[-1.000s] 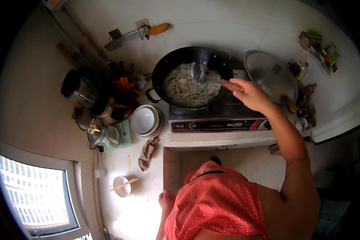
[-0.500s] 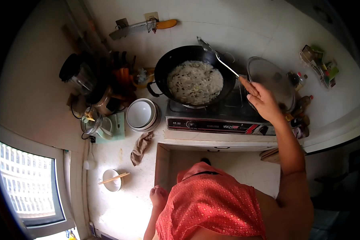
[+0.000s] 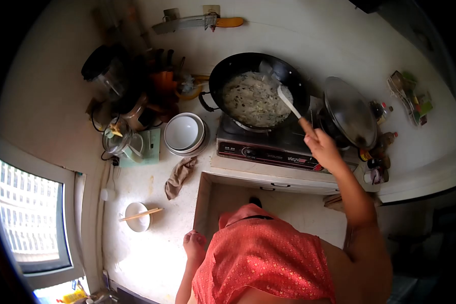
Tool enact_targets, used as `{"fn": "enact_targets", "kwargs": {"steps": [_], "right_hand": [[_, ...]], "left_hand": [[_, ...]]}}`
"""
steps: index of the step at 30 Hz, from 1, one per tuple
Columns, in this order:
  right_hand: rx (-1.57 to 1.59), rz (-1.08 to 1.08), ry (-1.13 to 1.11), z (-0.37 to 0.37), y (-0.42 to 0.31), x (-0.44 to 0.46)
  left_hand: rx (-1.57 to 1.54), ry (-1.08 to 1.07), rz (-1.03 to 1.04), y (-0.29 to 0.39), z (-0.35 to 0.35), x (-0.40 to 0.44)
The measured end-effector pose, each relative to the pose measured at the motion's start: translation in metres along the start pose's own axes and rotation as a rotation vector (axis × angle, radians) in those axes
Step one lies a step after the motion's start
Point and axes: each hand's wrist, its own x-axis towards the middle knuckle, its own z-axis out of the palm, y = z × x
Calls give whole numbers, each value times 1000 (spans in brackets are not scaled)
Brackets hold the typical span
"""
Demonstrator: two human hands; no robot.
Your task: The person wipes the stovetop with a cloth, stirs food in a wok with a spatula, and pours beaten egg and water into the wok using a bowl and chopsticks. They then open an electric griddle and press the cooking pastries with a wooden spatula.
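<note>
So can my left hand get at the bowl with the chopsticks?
Probably yes: only bare countertop shows between the left hand and the bowl, though chopsticks lie across its rim.

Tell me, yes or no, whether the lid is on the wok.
No, the lid is off to the right of the wok, whose food lies uncovered.

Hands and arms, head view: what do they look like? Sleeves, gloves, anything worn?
The right hand and left hand are five-fingered, without gloves. The right arm and visible left forearm show no sleeves or wristbands. Rings or small markings: too small to tell. The torso wears a red garment with a small, pale floral print.
</note>
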Motion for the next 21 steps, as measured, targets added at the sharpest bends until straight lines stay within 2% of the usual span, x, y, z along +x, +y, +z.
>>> {"fn": "enact_targets", "kwargs": {"steps": [2, 3, 5, 6, 7, 9, 13, 14, 15, 17, 18, 21], "right_hand": [[449, 75, 45, -6, -30, -10], [452, 74, 49, 1, -31, -9], [371, -68, 184, 22, -18, -7], [101, -158, 171, 31, 2, -1], [98, -161, 169, 30, 16, -3], [286, 208, -64, 35, 10, -8], [523, 131, 7, 36, -17, -11], [518, 237, -47, 34, -34, -11], [521, 236, -49, 35, -36, -10], [851, 383, -177, 36, -37, -8], [979, 317, -235, 41, -30, -7], [1086, 238, -292, 65, -39, -10]], "left_hand": [[20, 34, 8, -1, -10, -2], [22, 32, 12, -2, -14, 2], [30, 4, 18, -5, -19, 6], [-9, -8, 28, -4, -17, 5], [-14, -8, 27, -2, -15, 2], [-40, 16, 17, 8, -10, -5], [-21, 97, 39, 8, -19, -9], [-46, 69, 38, 6, -24, -6], [-71, 41, 36, 6, -29, -4], [-55, 34, 50, 7, -33, -4], [-39, 28, 57, 9, -32, -7], [-104, 76, 45, 12, -33, -11]]}}
